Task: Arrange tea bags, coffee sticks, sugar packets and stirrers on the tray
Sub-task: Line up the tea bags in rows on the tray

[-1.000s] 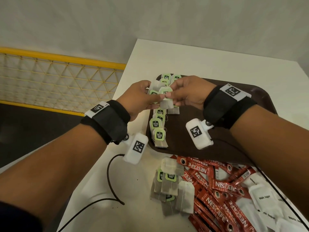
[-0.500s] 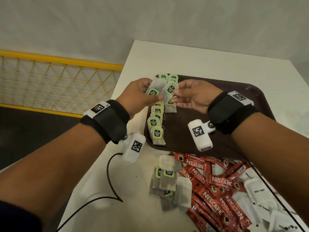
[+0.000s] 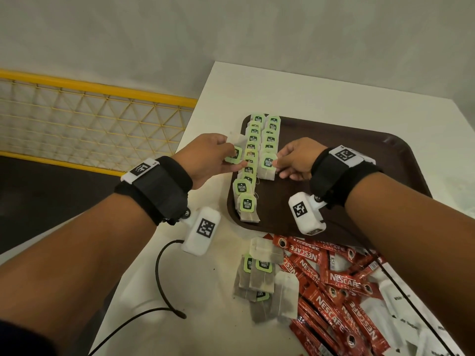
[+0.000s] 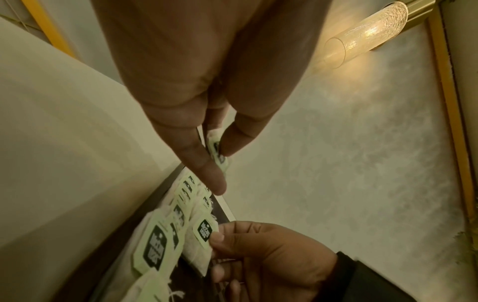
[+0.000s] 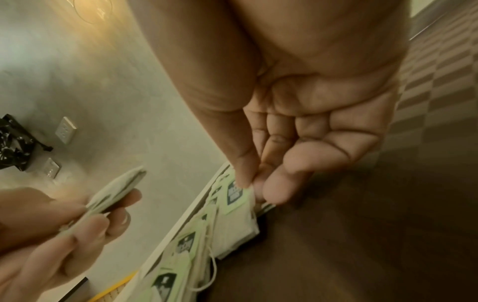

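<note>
Right hand: mine, low over the tray, thumb and forefinger pinching the green tag of one tea bag that I am laying at the near end of the second row
Left hand: mine, just outside the tray's left rim, fingers curled round a small stack of spare tea bags, held off the surface
Tray: brown, bare under and beyond my right palm; the rows lie between my two hands
First row: overlapping bags along the rim nearest my left fingers, running back toward my left wrist
Second row: ahead of my right fingertips, shorter, ending at the bag I hold
Loose heap: more tea bags behind my wrists on the table, with red coffee sticks and white sugar packets behind my right forearm; stirrers I cannot see
Placement: I judge it best to lower the bag flat, tag up, overlapping the one ahead by the same step as its neighbours
Alignment: keep its left edge just beside the first row without riding over it
Release: let go only once the paper lies flat, since the string may drag a neighbour
Next feed: I would pass one bag across from my left fingers, tag leading
</note>
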A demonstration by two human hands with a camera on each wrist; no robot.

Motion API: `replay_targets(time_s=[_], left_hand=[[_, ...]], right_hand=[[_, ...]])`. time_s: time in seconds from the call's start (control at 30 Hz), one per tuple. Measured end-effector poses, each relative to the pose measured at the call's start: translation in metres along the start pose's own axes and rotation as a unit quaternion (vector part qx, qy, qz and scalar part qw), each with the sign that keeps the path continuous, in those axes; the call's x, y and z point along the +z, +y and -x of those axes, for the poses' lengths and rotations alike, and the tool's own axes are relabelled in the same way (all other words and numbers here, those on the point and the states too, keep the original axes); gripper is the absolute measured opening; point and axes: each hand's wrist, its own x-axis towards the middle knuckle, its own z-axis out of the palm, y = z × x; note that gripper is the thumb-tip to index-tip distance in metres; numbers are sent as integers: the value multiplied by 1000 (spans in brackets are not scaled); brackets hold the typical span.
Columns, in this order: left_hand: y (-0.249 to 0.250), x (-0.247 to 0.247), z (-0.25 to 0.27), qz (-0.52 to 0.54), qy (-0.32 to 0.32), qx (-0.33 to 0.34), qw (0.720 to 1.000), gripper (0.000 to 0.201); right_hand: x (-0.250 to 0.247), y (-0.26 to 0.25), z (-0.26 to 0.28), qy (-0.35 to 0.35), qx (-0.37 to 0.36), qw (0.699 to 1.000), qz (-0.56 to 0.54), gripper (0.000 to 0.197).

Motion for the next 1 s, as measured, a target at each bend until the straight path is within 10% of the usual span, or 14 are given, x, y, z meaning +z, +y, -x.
replay_targets(time_s=[0.23, 0.37, 0.6, 1.0], left_hand=[[3, -6, 8, -62, -43, -10, 997, 29], [9, -7, 13, -118, -47, 9, 992, 27], [22, 3, 9, -271, -43, 102, 956, 17], [12, 16, 2, -291, 41, 199, 935, 5]], right_hand=[[5, -12, 2, 16, 32, 998, 47, 11], [-5, -20, 8, 81, -104, 991, 26, 26], [0, -36, 37, -42, -256, 943, 210, 28], [-6, -7, 39, -56, -202, 975, -76, 19]])
